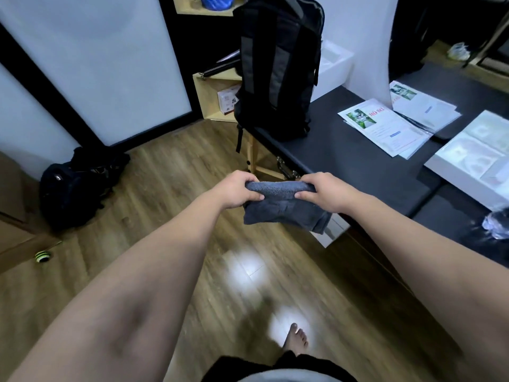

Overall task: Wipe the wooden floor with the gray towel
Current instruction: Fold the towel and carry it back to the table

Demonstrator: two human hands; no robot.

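The wooden floor (154, 188) fills most of the view, brown and shiny, with two bright spots of light near the middle. On the right is a long dark worktop (344, 150) with a tall black backpack (278, 67) standing on it, some papers (385, 125) and a white box (473, 161). A smaller black bag (80, 186) sits on the floor by the wall on the left, and a little green and black thing (42, 256) lies near it.

The person stands with one bare foot (296, 336) showing. Both arms reach out. The gray towel (283, 208) is up in the air, over the floor and just in front of the worktop edge. The left hand (237, 190) and the right hand (323, 190) each pinch its top edge, fingers shut tight on the cloth, and the rest hangs down, folded.

Wiping has not started, I think. This looks like getting the towel ready. Next the person would need to bend down and press the towel flat on the boards. The bag, the green thing and the worktop legs could get in the way near the edges.
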